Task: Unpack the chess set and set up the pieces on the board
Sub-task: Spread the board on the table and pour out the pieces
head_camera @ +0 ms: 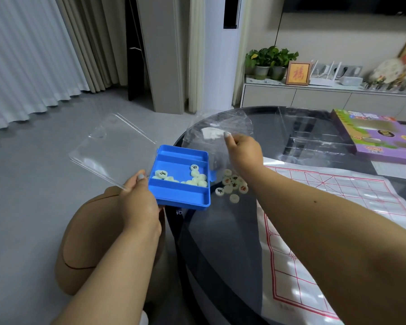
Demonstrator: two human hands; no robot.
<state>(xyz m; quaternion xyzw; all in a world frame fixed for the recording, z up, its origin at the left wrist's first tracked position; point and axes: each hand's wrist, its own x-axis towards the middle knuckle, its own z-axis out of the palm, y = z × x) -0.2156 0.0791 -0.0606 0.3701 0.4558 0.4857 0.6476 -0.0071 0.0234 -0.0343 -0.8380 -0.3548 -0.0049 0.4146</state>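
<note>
My left hand (138, 202) grips the near left corner of a blue plastic case (181, 195), whose clear lid (110, 148) hangs open to the left. Several pale round chess pieces (197, 179) lie in the case's middle compartment. The case is held tilted at the edge of the dark round table (220, 254). My right hand (243, 151) pinches a clear plastic bag (218, 130) and lifts it above a small heap of pale pieces (232, 186) with red and black characters on the table. A plastic board sheet (338, 207) with a red grid lies to the right.
A purple game box (375, 134) and a clear plastic insert tray (314, 137) sit at the table's far right. A tan stool or cushion (85, 242) stands by my left arm on the grey floor. A low cabinet with potted plants (270, 62) runs along the back wall.
</note>
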